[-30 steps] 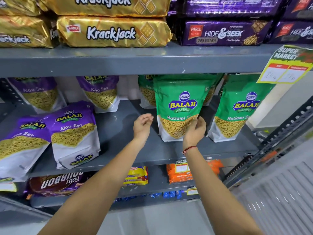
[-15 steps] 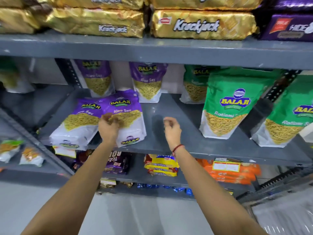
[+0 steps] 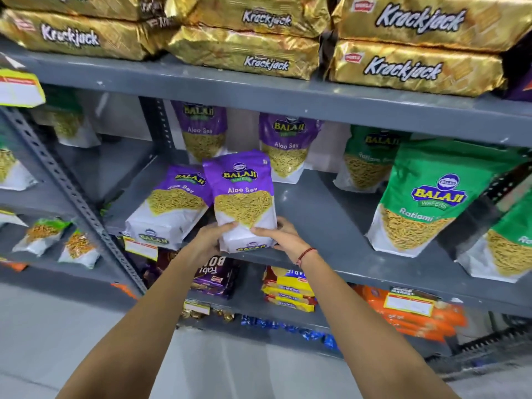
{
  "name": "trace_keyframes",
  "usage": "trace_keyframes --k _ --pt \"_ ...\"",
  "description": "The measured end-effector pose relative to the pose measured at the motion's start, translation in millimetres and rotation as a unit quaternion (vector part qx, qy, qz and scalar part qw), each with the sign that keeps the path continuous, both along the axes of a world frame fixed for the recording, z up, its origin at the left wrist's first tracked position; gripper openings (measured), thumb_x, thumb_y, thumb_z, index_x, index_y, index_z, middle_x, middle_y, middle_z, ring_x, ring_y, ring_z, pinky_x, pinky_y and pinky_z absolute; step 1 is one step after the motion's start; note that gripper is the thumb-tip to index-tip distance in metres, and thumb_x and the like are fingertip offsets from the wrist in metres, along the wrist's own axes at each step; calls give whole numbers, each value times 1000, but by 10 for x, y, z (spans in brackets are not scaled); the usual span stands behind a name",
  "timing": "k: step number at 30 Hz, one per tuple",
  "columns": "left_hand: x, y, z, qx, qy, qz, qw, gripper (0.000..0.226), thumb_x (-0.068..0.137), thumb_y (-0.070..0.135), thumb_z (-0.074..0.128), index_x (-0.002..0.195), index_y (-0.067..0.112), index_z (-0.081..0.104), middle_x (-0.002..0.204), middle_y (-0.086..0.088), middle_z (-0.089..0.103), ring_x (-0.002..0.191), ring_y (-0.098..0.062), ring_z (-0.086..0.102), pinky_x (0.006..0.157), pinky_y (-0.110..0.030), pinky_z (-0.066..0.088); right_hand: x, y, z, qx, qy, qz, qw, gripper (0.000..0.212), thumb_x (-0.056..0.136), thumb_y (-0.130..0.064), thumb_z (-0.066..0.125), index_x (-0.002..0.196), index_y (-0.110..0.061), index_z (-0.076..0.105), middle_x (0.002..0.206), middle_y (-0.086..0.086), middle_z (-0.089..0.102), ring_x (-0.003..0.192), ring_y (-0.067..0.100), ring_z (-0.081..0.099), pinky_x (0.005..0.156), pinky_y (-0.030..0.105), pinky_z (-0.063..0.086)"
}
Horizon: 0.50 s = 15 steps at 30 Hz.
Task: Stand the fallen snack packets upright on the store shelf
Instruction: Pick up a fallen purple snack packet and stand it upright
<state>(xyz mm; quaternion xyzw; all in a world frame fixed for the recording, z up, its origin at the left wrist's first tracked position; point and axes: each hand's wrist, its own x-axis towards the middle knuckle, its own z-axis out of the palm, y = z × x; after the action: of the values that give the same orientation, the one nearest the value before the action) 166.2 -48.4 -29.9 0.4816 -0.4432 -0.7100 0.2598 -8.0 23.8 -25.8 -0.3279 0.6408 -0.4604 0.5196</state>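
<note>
A purple Aloo Sev packet [image 3: 241, 197] stands nearly upright at the front edge of the grey middle shelf [image 3: 322, 214]. My left hand [image 3: 211, 240] grips its lower left side and my right hand [image 3: 283, 237] grips its lower right side. Just left of it a second purple Aloo Sev packet [image 3: 169, 208] lies leaning back on the shelf. Two more purple packets [image 3: 203, 131] [image 3: 286, 145] stand upright at the back. Green Ratlami Sev packets [image 3: 423, 197] stand upright to the right.
Gold Krackjack packs [image 3: 403, 64] are stacked on the shelf above. A perforated grey upright post [image 3: 72, 194] divides off the left bay, which holds small packets [image 3: 40, 234]. The lower shelf holds biscuit packs [image 3: 288, 289] and orange packs [image 3: 414, 315]. A price tag [image 3: 141, 247] hangs at the shelf edge.
Both hands left the green packet, moved left and took hold of the front purple Aloo Sev packet, which went from lying back to nearly upright. The view shifted left.
</note>
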Motion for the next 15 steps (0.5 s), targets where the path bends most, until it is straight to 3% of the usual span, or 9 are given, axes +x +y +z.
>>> trace_keyframes --k 3,5,7,10,15 --pt "51 -6 32 -36 11 -12 999 34 80 13 68 113 12 62 98 -3 75 81 -12 70 65 -24 56 8 69 -63 -26 -5 -11 1000 77 61 -22 87 127 -16 48 126 5 63 114 22 60 101 42 49" --pt "67 -33 89 -55 21 -27 998 29 76 11 72 103 18 65 88 7 77 82 -8 72 66 -20 56 -1 93 -64 -60 -12 -16 998 74 60 -19 88 123 -19 49 124 4 63 114 22 60 101 40 48" --pt "49 -54 152 -70 37 -38 996 30 75 6 72 99 21 64 87 9 78 83 -8 73 66 -21 57 -23 105 -20 -91 1 -20 996 74 59 -17 88 120 -23 48 122 2 63 114 20 59 99 34 49" --pt "-23 -34 203 -95 43 -51 993 34 76 0 69 100 23 62 84 14 77 78 -2 72 60 -16 55 -82 134 37 -112 22 -31 993 85 57 -12 89 128 -19 43 127 6 60 117 21 58 100 37 48" --pt "-157 10 207 -111 53 -69 990 42 76 -3 68 113 16 58 97 8 73 81 -2 71 61 -16 55 -206 227 22 -121 32 -44 991 85 58 -8 88 128 -20 41 128 9 59 117 23 58 101 39 49"
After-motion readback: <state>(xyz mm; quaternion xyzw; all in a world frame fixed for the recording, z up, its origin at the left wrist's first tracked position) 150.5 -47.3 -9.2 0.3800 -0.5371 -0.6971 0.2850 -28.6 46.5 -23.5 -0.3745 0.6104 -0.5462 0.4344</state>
